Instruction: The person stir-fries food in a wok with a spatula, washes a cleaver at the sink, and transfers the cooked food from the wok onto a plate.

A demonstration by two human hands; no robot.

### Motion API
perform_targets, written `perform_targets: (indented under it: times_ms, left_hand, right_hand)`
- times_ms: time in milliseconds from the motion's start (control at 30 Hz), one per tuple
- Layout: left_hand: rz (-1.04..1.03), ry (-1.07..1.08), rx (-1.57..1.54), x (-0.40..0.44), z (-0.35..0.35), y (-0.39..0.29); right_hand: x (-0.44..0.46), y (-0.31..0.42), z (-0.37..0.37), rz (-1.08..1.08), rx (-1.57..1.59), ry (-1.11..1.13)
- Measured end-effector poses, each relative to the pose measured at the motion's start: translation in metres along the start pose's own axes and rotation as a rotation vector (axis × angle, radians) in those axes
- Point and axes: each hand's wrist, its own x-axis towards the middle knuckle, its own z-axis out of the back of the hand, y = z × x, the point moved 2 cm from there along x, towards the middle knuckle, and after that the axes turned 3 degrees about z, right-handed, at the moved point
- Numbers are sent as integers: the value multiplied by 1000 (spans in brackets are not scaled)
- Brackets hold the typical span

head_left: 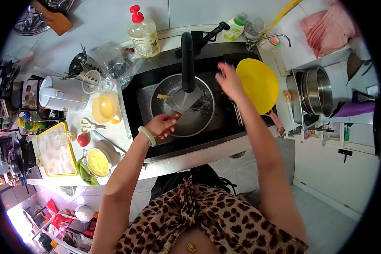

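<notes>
Within a black sink point(178, 149), a spatula point(178, 107) is being gripped by the left hand point(161, 126) over a pan point(199, 120); under the faucet point(187, 59), splashing could be caused by the blade point(194, 100). Whether the blurred right hand point(231, 80) is gripping anything cannot be told.

Pale countertop point(173, 166), fitted with a black sink point(182, 151).
To the left of the sink, a white lidded vessel point(63, 95), a yellow jug point(103, 109), scissors point(88, 125), a round red item point(83, 140), a yellow-rimmed tray point(57, 154) and a bowl point(98, 162) beside a green cloth point(86, 172) are set out; along the sink's back edge, a red-topped pump bottle point(143, 39) and a green-capped bottle point(234, 28) are stood.
</notes>
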Motion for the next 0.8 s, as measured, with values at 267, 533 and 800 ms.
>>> perform_targets:
  times_ms: [267,533,800]
  left_hand:
    - [55,91,-263,-10,-20,4]
    - [129,86,-419,0,-49,53]
    - [39,114,-362,-27,-75,58]
  right_hand:
    - [73,34,-9,406,-599,-121]
    - [92,24,11,382,-597,81]
    - [30,-14,6,282,-394,226]
